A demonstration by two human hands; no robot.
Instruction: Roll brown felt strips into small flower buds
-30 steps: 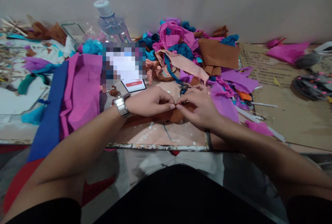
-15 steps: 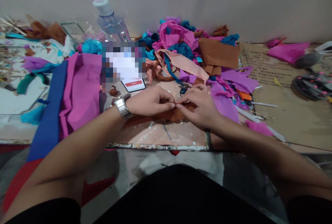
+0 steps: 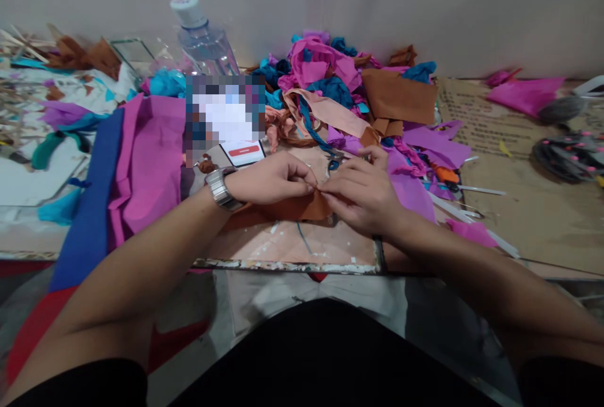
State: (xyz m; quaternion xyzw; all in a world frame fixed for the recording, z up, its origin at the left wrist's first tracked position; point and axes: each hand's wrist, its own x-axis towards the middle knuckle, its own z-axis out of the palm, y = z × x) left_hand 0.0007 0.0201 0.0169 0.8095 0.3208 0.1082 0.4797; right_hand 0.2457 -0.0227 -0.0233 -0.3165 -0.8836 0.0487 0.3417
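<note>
The left hand (image 3: 276, 178) and right hand (image 3: 361, 190) meet over the near middle of the worktop (image 3: 342, 246), fingers of both pinched at the far edge of the brown paper (image 3: 283, 211); the exact grip is partly hidden. Judged risks: tearing, should the hands pull unevenly on so thin a sheet; snagging, should the watch (image 3: 220, 189) drag across it; a knock to the small tool (image 3: 333, 165) lying just beyond the right hand. Materials noted: the brown paper is matte and soft-edged; the watch band is linked, shiny metal; the pink paper (image 3: 158, 168) at left is pleated along one side; the scraps (image 3: 325, 73) at far centre are crumpled and twisted; the bottle (image 3: 207, 48) at far left is clear, with a white cap.
</note>
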